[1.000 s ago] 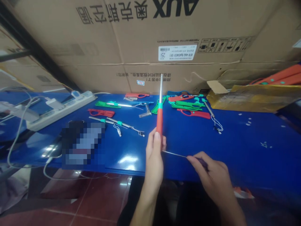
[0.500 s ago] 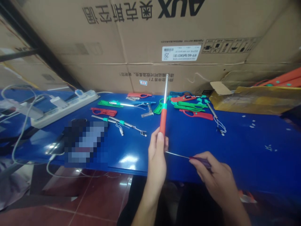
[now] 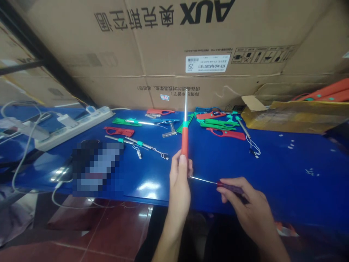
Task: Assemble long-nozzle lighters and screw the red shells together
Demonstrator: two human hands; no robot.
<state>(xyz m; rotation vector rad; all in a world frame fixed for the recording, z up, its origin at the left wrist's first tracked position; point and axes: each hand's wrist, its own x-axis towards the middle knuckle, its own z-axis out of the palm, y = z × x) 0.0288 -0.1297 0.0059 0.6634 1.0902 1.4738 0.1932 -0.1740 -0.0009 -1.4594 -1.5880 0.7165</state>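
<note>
My left hand is closed around a red long-necked lighter, whose metal tube points up and away from me. A green collar sits where the tube meets the red body; the lower body is hidden in my fingers. In my right hand is a screwdriver with a dark red handle. Its thin shaft points left, and the tip reaches the lighter's side at my left fingers; the exact contact point is hidden. Beyond my hands lie green lighter shells, a red lighter shell and metal tubes with wires.
A white power strip with plugs and cables is on the left, near a phone-like blurred device. At the right back stands an open carton holding red lighters. A large cardboard box walls off the back of the blue table.
The lighter and my left hand have shifted slightly left in view, and the tube stands more upright. The right fingers have changed their hold a little on the screwdriver handle.
</note>
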